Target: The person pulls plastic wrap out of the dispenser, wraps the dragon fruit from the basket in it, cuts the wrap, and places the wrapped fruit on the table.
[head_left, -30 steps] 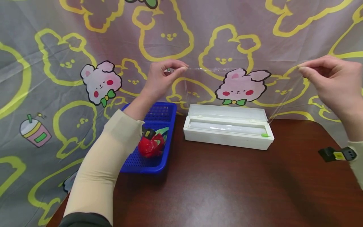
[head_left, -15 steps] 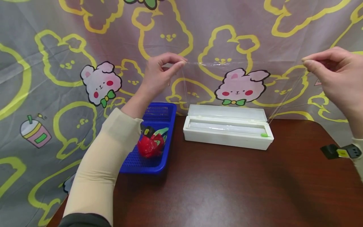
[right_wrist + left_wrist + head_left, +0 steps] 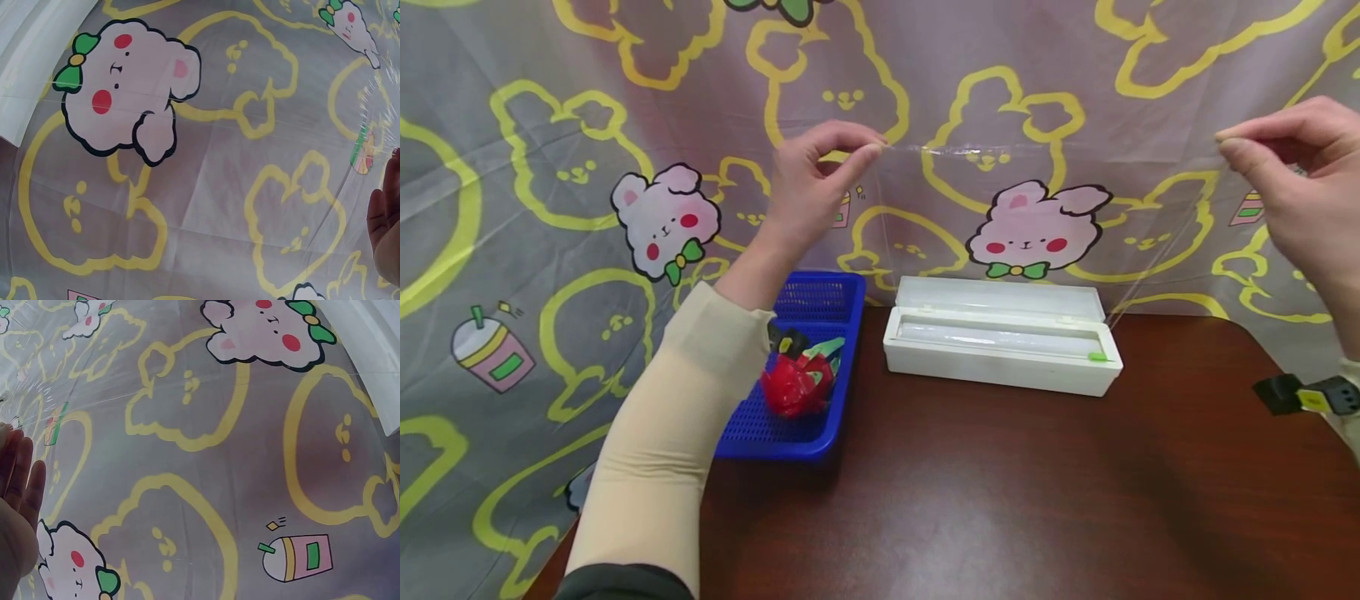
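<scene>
A sheet of clear plastic wrap [image 3: 955, 151] stretches between my two raised hands and runs down to an open white wrap box [image 3: 1000, 367]. My left hand [image 3: 816, 179] pinches one upper corner between thumb and fingertips. The other corner is pinched by my right hand [image 3: 1300, 158], at the far right of the head view. Inside the box lies a roll of wrap [image 3: 1000, 336], its lid [image 3: 1000, 294] tipped back. A small green slider [image 3: 1098, 357] sits at the box's right end. In the left wrist view, wrinkles in the wrap fan out from my fingers [image 3: 22, 465].
Left of the box stands a blue basket [image 3: 838, 400] holding a shiny red item [image 3: 797, 387] with green parts, partly behind my left sleeve [image 3: 662, 433]. Box and basket rest on a dark brown table [image 3: 970, 483]. A patterned curtain [image 3: 925, 50] hangs close behind.
Both hands have risen, and the right has also shifted right while the left has drifted slightly left. More wrap is drawn up from the box, which stays in place.
</scene>
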`<state>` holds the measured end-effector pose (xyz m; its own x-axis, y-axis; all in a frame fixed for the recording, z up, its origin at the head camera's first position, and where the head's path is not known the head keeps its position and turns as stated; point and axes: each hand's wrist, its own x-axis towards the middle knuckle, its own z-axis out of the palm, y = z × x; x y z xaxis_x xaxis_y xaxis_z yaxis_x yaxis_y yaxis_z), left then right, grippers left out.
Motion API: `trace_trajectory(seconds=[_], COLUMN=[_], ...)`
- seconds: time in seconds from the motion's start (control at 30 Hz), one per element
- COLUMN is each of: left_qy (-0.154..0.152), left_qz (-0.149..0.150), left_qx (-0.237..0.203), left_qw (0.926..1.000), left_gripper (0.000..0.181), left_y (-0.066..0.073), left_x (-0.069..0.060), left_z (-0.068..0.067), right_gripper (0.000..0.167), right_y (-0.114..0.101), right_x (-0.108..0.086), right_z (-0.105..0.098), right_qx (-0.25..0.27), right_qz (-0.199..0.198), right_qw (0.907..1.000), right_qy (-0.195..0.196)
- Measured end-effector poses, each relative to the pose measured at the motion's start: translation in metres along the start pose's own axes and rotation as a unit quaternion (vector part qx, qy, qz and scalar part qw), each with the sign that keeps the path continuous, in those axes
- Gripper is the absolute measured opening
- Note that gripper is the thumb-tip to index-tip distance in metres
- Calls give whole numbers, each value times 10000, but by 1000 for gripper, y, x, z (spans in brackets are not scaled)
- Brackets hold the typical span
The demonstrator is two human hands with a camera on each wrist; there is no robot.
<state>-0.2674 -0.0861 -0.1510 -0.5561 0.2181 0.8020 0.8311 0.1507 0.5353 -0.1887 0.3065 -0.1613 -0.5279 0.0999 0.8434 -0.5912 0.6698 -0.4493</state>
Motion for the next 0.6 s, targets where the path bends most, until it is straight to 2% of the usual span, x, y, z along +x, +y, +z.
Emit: trace_trajectory(seconds=[0.2, 0.43, 0.57, 0.6], left_qy=[61, 243, 372, 427], left_qz=[128, 344, 218, 109], left_qx=[137, 27, -188, -248], left_qw=[9998, 9991, 9989, 9987], left_gripper=[14, 12, 11, 10], left_y=[6, 11, 14, 15], left_x=[5, 11, 15, 15], left_z=[-1, 0, 2, 2], right_gripper=[26, 21, 20, 20], right_y=[-5, -7, -7, -7], right_x=[5, 10, 12, 13], right_z=[-2, -3, -4, -4], right_qx=[119, -158, -273, -249], right_qz=[3, -31, -30, -24], right_qw=[9999, 9996, 9991, 9992], right_qy=[108, 244, 310, 312])
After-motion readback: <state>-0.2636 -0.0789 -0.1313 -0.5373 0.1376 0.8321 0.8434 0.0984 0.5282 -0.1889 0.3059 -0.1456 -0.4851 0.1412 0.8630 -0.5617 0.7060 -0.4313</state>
